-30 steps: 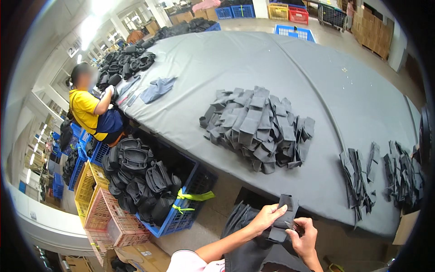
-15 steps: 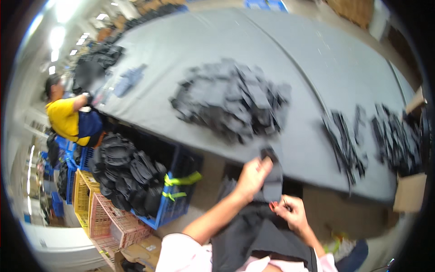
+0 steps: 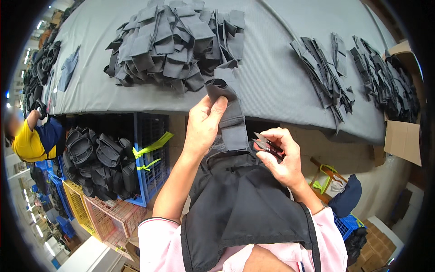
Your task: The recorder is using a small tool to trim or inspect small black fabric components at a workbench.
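My left hand (image 3: 201,124) pinches a grey fabric strip (image 3: 234,109) between thumb and fingers, its upper end curled over. The strip hangs down in front of me in joined, folded sections, its far end by the table edge. Beside it on the right, my right hand (image 3: 288,158) is closed around small thread snips (image 3: 268,145) with a red part. Their pointed blades are apart and face the strip without visibly touching it. Beyond my left hand lies a large heap of similar grey fabric pieces (image 3: 174,45) on the cloth-covered table (image 3: 267,86).
Bundles of dark strips (image 3: 324,75) lie on the table's right, near an open cardboard box (image 3: 403,140). At left, a blue crate (image 3: 141,177) holds black padded pouches (image 3: 97,158), next to a pink crate (image 3: 106,215). A person in yellow (image 3: 31,140) stands far left.
My view has tilted and turned, so the heap sits higher and further left in the picture. The snips' blades now show plainly beside the strip. Both hands keep their holds.
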The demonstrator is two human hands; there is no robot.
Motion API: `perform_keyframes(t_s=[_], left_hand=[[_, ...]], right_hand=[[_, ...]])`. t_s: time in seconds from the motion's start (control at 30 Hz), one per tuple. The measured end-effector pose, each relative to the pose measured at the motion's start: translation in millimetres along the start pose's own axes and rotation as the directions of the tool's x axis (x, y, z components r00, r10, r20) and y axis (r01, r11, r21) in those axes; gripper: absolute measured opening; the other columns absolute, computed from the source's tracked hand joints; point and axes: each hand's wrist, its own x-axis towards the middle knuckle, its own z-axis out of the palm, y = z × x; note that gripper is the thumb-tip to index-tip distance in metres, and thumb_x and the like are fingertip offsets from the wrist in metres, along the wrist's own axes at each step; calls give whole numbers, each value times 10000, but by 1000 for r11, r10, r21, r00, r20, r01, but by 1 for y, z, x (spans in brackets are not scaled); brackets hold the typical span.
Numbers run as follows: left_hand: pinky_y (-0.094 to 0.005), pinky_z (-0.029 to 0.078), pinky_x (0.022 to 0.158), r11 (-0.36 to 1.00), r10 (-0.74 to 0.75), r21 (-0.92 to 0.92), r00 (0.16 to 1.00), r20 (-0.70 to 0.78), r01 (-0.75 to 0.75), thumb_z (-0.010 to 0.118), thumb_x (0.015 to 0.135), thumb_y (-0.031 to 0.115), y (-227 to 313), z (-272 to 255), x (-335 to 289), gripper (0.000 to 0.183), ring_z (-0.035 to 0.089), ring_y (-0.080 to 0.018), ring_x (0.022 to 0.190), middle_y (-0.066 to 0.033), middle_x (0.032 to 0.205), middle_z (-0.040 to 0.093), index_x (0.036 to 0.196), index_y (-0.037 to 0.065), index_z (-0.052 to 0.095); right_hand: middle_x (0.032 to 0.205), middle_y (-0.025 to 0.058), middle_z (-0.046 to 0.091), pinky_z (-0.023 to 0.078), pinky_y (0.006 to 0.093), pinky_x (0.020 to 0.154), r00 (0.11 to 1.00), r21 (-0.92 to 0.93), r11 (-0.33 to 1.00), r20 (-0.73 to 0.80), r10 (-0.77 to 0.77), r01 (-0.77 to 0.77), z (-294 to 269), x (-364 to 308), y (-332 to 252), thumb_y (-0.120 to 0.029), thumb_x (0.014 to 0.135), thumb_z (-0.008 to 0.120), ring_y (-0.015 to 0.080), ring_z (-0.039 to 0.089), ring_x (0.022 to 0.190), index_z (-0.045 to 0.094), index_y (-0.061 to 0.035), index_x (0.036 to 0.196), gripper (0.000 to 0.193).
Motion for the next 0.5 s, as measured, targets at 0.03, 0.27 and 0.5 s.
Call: perform_keyframes(t_s=[0.03, 0.27, 0.5], left_hand=[[-211, 385, 834, 1000, 10, -6, 1000, -2, -10, 581, 935, 217, 2, 1, -1, 241, 500, -58, 899, 19, 981, 602, 1066, 17, 618], [-218, 377, 841, 992, -31, -124, 997, -71, 22, 576, 936, 284, 1, 3, 0, 301, 488, -69, 897, 12, 965, 602, 1081, 23, 616], [-184, 284, 516, 954, -188, -251, 979, -76, 163, 578, 932, 318, -13, 5, 2, 270, 344, 1, 593, 97, 729, 484, 1054, 80, 616]], right_hand=[[923, 51, 569, 471, 229, 712, 1000, -4, 1000, 16, -12, 12, -1, 0, -1, -34, 744, 729, 99, 540, 798, 548, -17, 1052, 357], [827, 52, 553, 452, 213, 611, 999, -11, 999, -19, -41, 41, 1, -11, 14, -8, 750, 708, 104, 530, 683, 569, -10, 1000, 286], [773, 97, 597, 482, 251, 577, 907, -115, 910, -99, -409, 398, 12, -8, 27, -34, 729, 745, 167, 577, 588, 560, -6, 1046, 369]])
